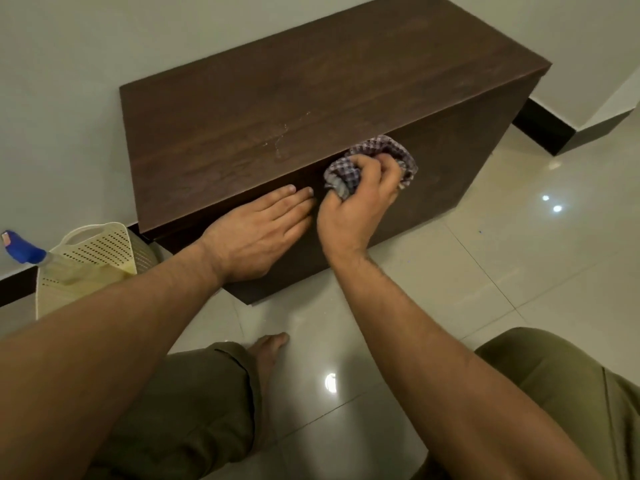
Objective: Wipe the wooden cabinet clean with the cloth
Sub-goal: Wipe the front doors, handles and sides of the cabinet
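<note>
Far left, on the floor by the wall: spray bottle (21, 249) with a blue head, against or inside a cream perforated basket (97, 258); cannot tell which.

Next along: left hand (263, 233) laid flat on the front face of the wooden cabinet (311, 81), fingers straight and close together, tips just under the top front edge. Bracing, by the look of it.

On the cabinet top, near the front edge: pale streaks (277, 142), just left of the cloth.

Right of the left hand, nearly touching it: right hand (358, 209), fingers curled round the bunched checked cloth (372, 157), pressing it to the front face at the top front edge.

Cabinet standing on the tiled floor (519, 271), back to the wall.

Step in hand, probably: rubbing the upper front. Called for next, likely: cloth lifted over the edge onto the top, firm strokes across the streaks, left hand kept as a brace.
</note>
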